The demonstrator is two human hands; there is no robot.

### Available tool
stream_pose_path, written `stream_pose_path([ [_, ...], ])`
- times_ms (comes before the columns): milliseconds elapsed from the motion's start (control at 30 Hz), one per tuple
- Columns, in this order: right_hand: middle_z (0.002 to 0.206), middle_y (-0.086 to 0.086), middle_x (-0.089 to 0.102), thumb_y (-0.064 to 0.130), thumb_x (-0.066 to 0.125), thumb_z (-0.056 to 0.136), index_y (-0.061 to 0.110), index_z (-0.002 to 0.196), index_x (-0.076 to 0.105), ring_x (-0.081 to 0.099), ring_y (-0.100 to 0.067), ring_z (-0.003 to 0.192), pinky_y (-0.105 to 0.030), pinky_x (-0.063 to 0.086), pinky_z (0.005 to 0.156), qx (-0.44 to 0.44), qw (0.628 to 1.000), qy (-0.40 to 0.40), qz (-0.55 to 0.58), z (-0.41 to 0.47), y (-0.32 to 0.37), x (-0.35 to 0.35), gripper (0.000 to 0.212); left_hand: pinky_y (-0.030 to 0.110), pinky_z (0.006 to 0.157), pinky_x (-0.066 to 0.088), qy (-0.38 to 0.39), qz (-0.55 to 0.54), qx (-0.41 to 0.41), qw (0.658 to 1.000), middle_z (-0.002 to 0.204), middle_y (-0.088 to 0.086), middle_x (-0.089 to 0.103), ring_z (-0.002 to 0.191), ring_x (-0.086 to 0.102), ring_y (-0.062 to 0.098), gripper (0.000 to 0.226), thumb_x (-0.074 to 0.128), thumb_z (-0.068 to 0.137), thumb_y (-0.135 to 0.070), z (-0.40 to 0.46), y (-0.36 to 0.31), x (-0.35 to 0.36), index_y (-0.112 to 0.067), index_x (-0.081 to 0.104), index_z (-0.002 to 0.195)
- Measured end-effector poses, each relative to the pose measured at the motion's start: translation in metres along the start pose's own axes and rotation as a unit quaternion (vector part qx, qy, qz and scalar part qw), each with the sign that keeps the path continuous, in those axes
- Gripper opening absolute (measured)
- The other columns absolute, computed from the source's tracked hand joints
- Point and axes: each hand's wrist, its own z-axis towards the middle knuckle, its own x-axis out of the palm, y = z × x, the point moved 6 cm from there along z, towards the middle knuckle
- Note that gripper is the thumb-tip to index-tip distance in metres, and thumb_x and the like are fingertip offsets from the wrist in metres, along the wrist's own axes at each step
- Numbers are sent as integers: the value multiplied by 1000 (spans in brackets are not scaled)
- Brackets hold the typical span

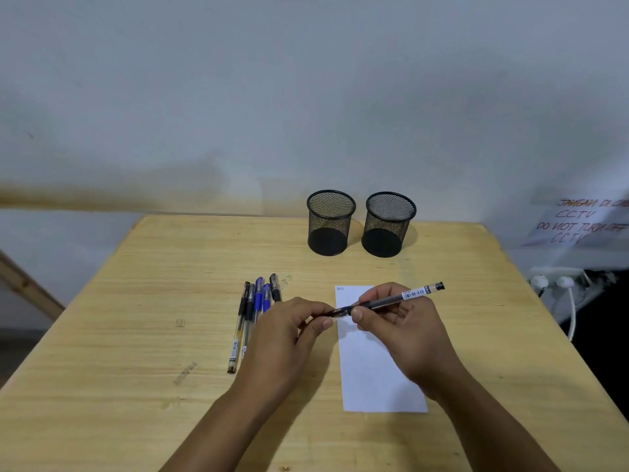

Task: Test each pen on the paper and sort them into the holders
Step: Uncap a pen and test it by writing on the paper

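Note:
My right hand (pixel 405 332) grips the barrel of a black pen (pixel 401 297) above the white paper (pixel 377 376); the pen's rear end points up and to the right. My left hand (pixel 289 335) pinches the cap end of the same pen between thumb and fingers. Several capped pens (pixel 253 311), black and blue, lie side by side on the table left of the paper, partly hidden by my left hand. Two black mesh holders stand at the back: the left holder (pixel 330 222) and the right holder (pixel 388 223). No pens are visible inside either.
The wooden table (pixel 153 301) carries everything. Beyond its right edge hang white plugs and cables (pixel 558 287), with a handwritten notice (pixel 578 219) on the wall above them. A wooden bar (pixel 27 284) slants past the left edge.

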Motion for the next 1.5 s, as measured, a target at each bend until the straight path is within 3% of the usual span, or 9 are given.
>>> stream_pose_path([
  [167, 78, -1, 76, 7, 76, 81, 15, 87, 71, 73, -18, 77, -37, 61, 78, -11, 1000, 5, -18, -1, -3, 4, 11, 17, 71, 42, 9, -2, 5, 1000, 90, -25, 68, 89, 60, 4, 16, 67, 91, -26, -2, -1, 1, -40, 72, 96],
  [467, 76, -16, 74, 0, 77, 78, 2, 88, 71, 72, -32, 75, -41, 61, 75, 9, 997, -5, 77, -10, -14, 8, 12, 20, 71, 44, -3, -17, 8, 1000, 83, -20, 68, 82, 59, 5, 14, 69, 90, -20, -8, 0, 1, -32, 74, 94],
  [800, 84, -17, 75, 5, 71, 84, 7, 95, 69, 72, -25, 78, -32, 59, 77, 44, 984, -31, 169, -5, -18, 10, 11, 7, 68, 43, -14, -89, -30, 996, 83, -27, 70, 77, 63, -2, 26, 75, 85, -18, -5, -10, 4, -44, 72, 86],
  [900, 83, -13, 75, 8, 73, 83, 5, 92, 68, 69, -21, 77, -32, 57, 77, 53, 978, -51, 197, 2, -15, 11, 11, 7, 68, 44, -19, -93, -34, 995, 84, -26, 72, 78, 63, -2, 18, 77, 83, -21, 3, -11, 4, -36, 76, 93],
  [1133, 79, -10, 65, 7, 68, 89, 6, 96, 64, 68, -19, 64, -27, 57, 59, 0, 995, -77, 61, 50, 27, -20, 8, 7, 74, 45, -17, -88, -100, 991, 95, -23, 72, 88, 62, -7, 36, 82, 75, -38, 48, 6, -4, -32, 72, 110],
  [1233, 76, 0, 62, 10, 67, 90, 13, 94, 68, 65, -15, 57, -31, 59, 58, -18, 996, -77, -50, 75, 44, -39, 5, 21, 86, 48, -46, -97, -127, 986, 113, -16, 69, 102, 61, 0, 44, 85, 72, -37, 80, 21, -6, -35, 67, 113],
  [1367, 78, 11, 67, 20, 65, 88, 26, 84, 73, 64, -6, 66, -15, 45, 55, -76, 959, -106, -252, 108, 67, -52, 11, 33, 107, 40, -40, -50, -162, 985, 147, 0, 49, 134, 45, 15, 91, 86, 69, -40, 121, 42, 5, -17, 43, 146],
  [1433, 79, 10, 68, 21, 67, 87, 23, 84, 74, 59, 1, 67, -12, 38, 57, -86, 940, -104, -312, 122, 74, -49, 9, 37, 110, 38, -32, -24, -166, 985, 152, 3, 42, 139, 40, 19, 104, 87, 66, -43, 136, 49, 13, -14, 34, 150],
  [1500, 81, 4, 69, 22, 70, 85, 17, 83, 75, 58, -4, 64, -14, 38, 56, -88, 934, -102, -330, 134, 79, -44, 8, 39, 109, 39, -24, 0, -160, 987, 151, 5, 43, 138, 40, 21, 109, 87, 63, -44, 147, 53, 19, -15, 30, 151],
])
